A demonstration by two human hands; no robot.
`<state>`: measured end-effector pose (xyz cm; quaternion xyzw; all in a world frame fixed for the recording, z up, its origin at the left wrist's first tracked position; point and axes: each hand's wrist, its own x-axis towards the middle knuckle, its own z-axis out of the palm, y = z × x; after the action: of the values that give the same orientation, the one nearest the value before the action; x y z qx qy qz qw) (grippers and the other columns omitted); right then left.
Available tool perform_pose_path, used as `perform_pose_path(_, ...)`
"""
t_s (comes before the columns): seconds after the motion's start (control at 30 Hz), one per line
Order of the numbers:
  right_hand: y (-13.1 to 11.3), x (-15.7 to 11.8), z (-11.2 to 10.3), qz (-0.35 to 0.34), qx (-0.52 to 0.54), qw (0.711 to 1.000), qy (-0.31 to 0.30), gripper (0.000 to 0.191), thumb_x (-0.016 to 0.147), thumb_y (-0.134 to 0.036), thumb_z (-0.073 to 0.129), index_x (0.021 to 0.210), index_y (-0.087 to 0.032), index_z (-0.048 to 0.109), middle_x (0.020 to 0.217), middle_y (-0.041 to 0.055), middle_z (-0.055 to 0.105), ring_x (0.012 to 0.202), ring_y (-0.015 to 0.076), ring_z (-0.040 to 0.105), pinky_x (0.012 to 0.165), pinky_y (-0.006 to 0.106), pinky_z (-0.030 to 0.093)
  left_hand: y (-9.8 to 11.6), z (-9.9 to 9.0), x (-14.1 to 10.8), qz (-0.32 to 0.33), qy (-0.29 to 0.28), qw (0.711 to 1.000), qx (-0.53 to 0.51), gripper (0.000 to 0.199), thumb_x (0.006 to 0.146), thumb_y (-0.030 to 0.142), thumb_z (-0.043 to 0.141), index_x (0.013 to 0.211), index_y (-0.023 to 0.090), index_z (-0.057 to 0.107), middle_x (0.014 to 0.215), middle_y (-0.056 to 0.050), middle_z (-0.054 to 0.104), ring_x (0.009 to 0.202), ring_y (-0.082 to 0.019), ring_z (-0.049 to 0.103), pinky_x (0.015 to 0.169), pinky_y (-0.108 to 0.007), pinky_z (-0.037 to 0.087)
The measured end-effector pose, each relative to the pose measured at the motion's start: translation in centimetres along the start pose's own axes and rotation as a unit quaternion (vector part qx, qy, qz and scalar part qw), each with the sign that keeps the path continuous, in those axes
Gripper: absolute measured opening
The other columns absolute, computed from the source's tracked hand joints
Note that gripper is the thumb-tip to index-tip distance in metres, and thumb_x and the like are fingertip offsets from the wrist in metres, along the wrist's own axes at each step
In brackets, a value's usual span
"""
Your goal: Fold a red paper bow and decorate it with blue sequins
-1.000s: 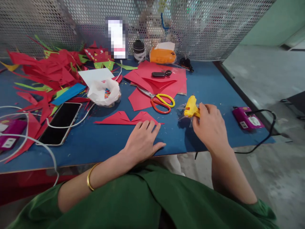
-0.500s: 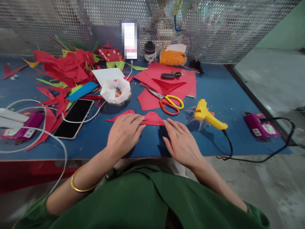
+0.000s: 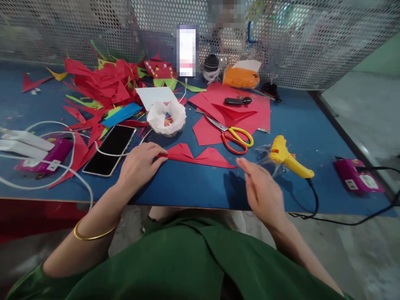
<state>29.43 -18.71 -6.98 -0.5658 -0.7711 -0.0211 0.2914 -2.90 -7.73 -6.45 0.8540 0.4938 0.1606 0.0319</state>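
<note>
A folded red paper with two raised peaks lies on the blue tabletop in front of me. At its left end, my left hand has fingers and thumb closed on the tip. My right hand is just past the paper's right point, lifted off it, with its fingers stretched out and nothing held. Beyond the paper are scissors with one red and one yellow handle. To the right of my right hand lies a yellow glue gun.
Red paper sheets lie at the back, a black-handled tool on them. A lined bowl holds small colourful bits. Left are a phone, white cables and a heap of paper scraps. A purple power strip sits right.
My left hand has slid left to the paper's end, uncovering its left peak. My right hand has come off the right tip and moved right. The view has shifted a little left.
</note>
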Motion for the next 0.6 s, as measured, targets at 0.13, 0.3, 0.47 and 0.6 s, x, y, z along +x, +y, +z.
perform_pose_path(0.13,2.7,0.4,-3.1,0.127,-0.15,0.979,0.061,0.04,0.095,-0.024,0.048,0.133,-0.017,0.055,0.124,0.0164,0.069,0.111,0.0322,0.066,0.093,0.05,0.051,-0.1,-0.1,0.0,0.005,-0.001,1.0,-0.014,0.023,0.094,0.033,0.051,0.09,0.021,0.07,0.098,-0.008,0.074,0.092,-0.026,0.068,0.079,-0.04,0.052)
perform_pose_path(0.3,7.3,1.0,-5.0,0.143,-0.233,0.959,-0.073,0.037,0.088,-0.038,0.056,0.118,-0.017,0.06,0.115,0.0224,0.069,0.103,0.0407,0.065,0.082,0.052,0.048,-0.2,-0.3,0.1,0.024,-0.018,0.999,-0.018,0.022,0.094,0.031,0.049,0.084,0.022,0.067,0.09,-0.007,0.072,0.086,-0.025,0.067,0.075,-0.039,0.05)
perform_pose_path(0.47,9.4,0.9,-5.3,0.115,-0.205,0.967,-0.098,0.033,0.09,-0.047,0.056,0.11,-0.021,0.061,0.103,0.0189,0.069,0.091,0.0371,0.064,0.074,0.047,0.045,0.9,0.0,-0.4,0.042,-0.013,0.999,-0.031,0.024,0.096,0.031,0.048,0.084,0.022,0.067,0.089,-0.005,0.073,0.084,-0.024,0.066,0.074,-0.038,0.047)
perform_pose_path(0.6,9.0,1.1,-5.3,0.118,-0.216,0.966,-0.076,0.034,0.091,-0.051,0.052,0.104,-0.021,0.063,0.094,0.0171,0.066,0.085,0.0348,0.061,0.072,0.047,0.045,2.4,0.4,-1.0,0.065,0.021,0.997,0.02,0.027,0.1,0.029,0.046,0.086,0.021,0.067,0.089,-0.005,0.073,0.083,-0.023,0.066,0.072,-0.039,0.045)
